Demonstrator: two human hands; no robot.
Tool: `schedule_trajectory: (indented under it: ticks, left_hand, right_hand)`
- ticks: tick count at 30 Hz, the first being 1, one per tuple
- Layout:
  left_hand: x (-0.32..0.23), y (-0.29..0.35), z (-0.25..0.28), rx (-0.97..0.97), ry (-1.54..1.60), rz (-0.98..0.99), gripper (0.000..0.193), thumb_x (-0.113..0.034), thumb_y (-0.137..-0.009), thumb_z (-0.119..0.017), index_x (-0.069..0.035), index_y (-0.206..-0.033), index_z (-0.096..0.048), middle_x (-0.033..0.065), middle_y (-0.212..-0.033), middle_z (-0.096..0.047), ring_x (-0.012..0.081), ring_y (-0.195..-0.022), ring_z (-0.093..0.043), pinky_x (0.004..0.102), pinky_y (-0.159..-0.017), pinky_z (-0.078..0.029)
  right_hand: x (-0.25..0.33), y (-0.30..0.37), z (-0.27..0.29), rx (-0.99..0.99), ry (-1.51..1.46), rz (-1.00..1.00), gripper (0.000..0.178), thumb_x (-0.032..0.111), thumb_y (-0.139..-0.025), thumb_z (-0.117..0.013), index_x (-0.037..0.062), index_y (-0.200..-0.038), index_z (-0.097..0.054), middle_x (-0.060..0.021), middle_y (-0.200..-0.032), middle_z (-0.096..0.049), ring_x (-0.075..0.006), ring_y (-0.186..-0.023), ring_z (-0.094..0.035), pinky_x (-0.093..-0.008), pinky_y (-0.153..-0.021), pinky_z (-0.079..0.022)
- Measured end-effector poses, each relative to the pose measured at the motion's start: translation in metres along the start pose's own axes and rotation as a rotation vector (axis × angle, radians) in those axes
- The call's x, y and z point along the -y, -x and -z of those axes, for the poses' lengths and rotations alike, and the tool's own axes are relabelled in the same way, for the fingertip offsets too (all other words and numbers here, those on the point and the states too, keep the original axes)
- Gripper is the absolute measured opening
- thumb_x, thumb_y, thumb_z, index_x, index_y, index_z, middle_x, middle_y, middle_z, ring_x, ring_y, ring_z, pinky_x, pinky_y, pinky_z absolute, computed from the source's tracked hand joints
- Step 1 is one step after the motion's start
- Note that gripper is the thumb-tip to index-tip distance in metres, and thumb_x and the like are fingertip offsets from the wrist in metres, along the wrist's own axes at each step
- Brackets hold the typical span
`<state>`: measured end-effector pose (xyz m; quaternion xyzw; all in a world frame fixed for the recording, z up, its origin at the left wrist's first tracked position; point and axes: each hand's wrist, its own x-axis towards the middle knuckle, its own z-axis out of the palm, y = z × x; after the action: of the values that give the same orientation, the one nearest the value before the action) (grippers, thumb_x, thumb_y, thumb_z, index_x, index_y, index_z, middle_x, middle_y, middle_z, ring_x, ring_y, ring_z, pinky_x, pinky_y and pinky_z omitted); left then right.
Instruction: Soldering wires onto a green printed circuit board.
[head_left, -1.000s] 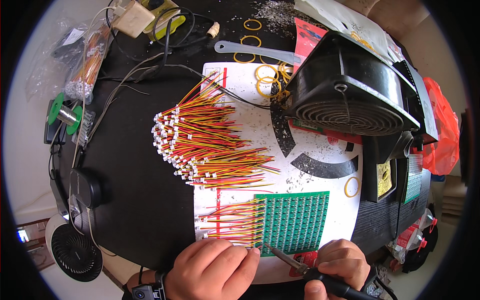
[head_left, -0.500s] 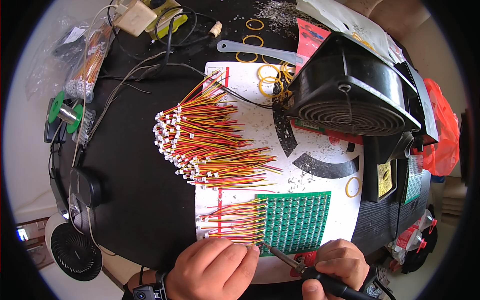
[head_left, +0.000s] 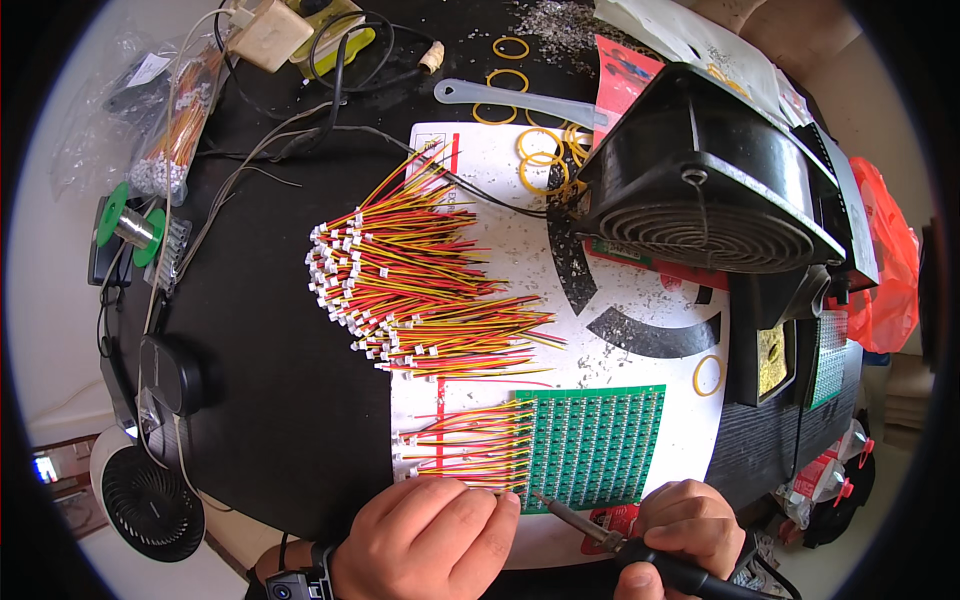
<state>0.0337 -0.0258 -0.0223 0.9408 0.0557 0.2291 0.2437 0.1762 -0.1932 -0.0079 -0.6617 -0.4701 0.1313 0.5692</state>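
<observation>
My left hand (head_left: 430, 540) is closed at the lower left corner of a green circuit board (head_left: 600, 445). Its thumb and forefinger pinch a thin wire, mostly hidden by the fingers. In my right hand (head_left: 690, 535) is a soldering iron (head_left: 583, 526) with a black handle. The iron's tip lies over the board's lower left part, a little right of my left fingertips. A row of red, yellow and black wires (head_left: 470, 455) with white connectors runs up to the board's left edge. Beyond lies a large pile of similar wires (head_left: 420, 270).
A black fan unit (head_left: 700, 180) stands at the far right, with a sponge holder (head_left: 772, 355) nearer me. Yellow rubber bands (head_left: 545, 172) and a translucent strip (head_left: 515, 102) lie at the back. At the left are a solder spool (head_left: 132, 228) and loose cables (head_left: 215, 185).
The soldering iron's tip has drawn slightly right and toward me, away from my left fingertips. The board has shifted a touch to the right. My left hand stays nearly still.
</observation>
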Motion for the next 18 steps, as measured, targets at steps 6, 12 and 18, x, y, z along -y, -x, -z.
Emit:
schedule_trajectory:
  ticks: [6, 12, 18]
  left_hand:
    - [-0.001, 0.004, 0.004, 0.01, -0.061, 0.036, 0.009, -0.003, -0.079, -0.065, 0.002, -0.085, -0.07, 0.0096, -0.078, -0.063, 0.0242, -0.07, -0.064, 0.0312, -0.061, -0.054]
    - [-0.001, 0.004, 0.003, 0.008, -0.055, 0.04, 0.008, -0.003, -0.079, -0.066, 0.001, -0.084, -0.07, 0.0095, -0.078, -0.063, 0.0243, -0.071, -0.064, 0.0314, -0.061, -0.054]
    - [0.0, 0.005, 0.003, 0.025, -0.058, 0.053, 0.008, -0.003, -0.079, -0.066, 0.002, -0.084, -0.07, 0.0103, -0.078, -0.063, 0.0247, -0.071, -0.064, 0.0317, -0.062, -0.054]
  right_hand:
    - [-0.008, 0.013, -0.009, -0.028, 0.057, -0.138, 0.036, 0.024, -0.079, -0.083, 0.0051, -0.089, -0.054, -0.0055, -0.065, -0.056, -0.0162, -0.058, -0.057, -0.0305, -0.054, -0.051]
    - [-0.002, -0.008, -0.007, 0.029, 0.024, -0.001, 0.02, 0.007, -0.084, -0.07, -0.0042, -0.093, -0.055, -0.0137, -0.07, -0.059, -0.0194, -0.057, -0.056, -0.0313, -0.054, -0.046]
    - [-0.009, -0.002, -0.009, 0.047, -0.001, 0.019, 0.022, 0.008, -0.084, -0.07, -0.0044, -0.093, -0.055, -0.0134, -0.07, -0.059, -0.0197, -0.058, -0.056, -0.0314, -0.055, -0.046]
